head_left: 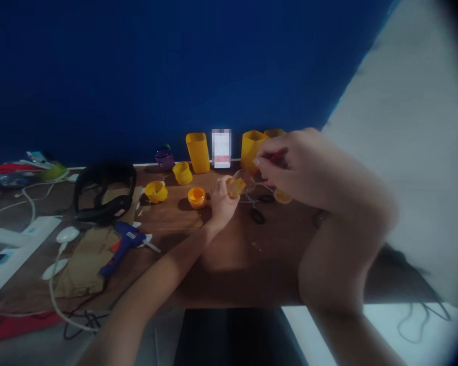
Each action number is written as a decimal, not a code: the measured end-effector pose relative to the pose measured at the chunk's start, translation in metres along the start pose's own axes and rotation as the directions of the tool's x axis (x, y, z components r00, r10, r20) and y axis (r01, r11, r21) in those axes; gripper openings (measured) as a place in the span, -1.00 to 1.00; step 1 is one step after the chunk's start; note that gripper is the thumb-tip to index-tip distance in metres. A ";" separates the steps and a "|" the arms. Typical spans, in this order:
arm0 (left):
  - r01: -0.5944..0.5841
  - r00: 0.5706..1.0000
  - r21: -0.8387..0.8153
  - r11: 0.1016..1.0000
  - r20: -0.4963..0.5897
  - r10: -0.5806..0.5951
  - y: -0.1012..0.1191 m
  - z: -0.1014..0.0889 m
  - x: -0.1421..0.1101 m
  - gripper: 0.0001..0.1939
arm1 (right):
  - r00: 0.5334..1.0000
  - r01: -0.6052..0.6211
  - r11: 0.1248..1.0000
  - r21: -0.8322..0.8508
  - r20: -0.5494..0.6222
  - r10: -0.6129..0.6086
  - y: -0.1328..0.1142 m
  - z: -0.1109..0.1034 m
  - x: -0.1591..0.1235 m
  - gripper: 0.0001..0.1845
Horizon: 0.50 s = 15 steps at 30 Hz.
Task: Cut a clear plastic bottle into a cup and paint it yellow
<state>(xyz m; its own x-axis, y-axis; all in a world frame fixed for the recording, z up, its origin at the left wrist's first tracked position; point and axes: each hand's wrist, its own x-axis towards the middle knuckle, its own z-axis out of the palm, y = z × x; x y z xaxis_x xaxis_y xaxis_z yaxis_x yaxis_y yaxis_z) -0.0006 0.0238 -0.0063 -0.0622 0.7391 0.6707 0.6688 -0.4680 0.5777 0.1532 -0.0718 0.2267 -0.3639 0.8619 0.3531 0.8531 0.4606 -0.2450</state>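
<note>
steadying a small clear cup (235, 188) with orange-yellow patches on it is the part of the left hand (223, 206), whose fingers are curled around one side, nearly closed on it. the cup is tilted, raised just above the brown table (221, 264), to the right of an open orange jar (197, 198) and near the scissors (257, 214). the right hand (309, 162) is closed in a pinch on a slim red tool (278, 154), beside and a little above the cup; its tip is too blurred to tell whether it touches. good work here looks to call for a light but firm grip low on the cup, since clear walls may slip or flex if squeezed, and for turning the cup to meet the tool rather than twisting the right wrist. short, gentle strokes with little on the tip would likely leave a more even coat, with fewer drips. the fingers are best placed off any patches that may be wet, which could smear. the right forearm needs care too, as 2 tall yellow holders (252, 147) stand behind that hand and could be nudged. the jar, close by the left hand, is easy to knock, so small moves are safest.
</note>
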 end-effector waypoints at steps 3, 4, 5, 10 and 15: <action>-0.010 1.000 0.010 1.000 0.009 0.010 -0.001 0.000 0.000 -0.40 | 0.998 -0.005 1.000 0.002 0.060 0.005 -0.002 0.003 0.004 -0.69; -0.012 1.000 0.013 1.000 0.006 0.012 -0.001 0.000 0.000 -0.39 | 0.998 -0.002 1.000 0.009 0.060 0.002 -0.003 0.004 0.005 -0.68; -0.013 1.000 0.014 1.000 0.000 0.013 -0.001 0.000 0.000 -0.39 | 0.999 0.002 1.000 0.011 0.050 -0.003 -0.004 0.005 0.005 -0.68; -0.002 1.000 0.010 1.000 -0.014 0.003 -0.002 0.000 -0.001 -0.42 | 1.000 0.000 1.000 -0.018 0.002 0.000 -0.009 0.001 -0.002 -0.70; -0.018 0.999 -0.004 1.000 -0.028 0.018 -0.004 0.002 -0.001 -0.42 | 0.999 0.002 0.999 -0.043 -0.033 -0.004 -0.010 -0.001 -0.005 -0.68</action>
<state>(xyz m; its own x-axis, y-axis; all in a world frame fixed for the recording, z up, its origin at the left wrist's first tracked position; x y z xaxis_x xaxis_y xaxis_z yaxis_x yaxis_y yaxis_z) -0.0018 0.0263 -0.0100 -0.0706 0.7166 0.6939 0.6668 -0.4835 0.5671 0.1466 -0.0806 0.2280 -0.3547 0.8528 0.3833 0.8675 0.4531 -0.2053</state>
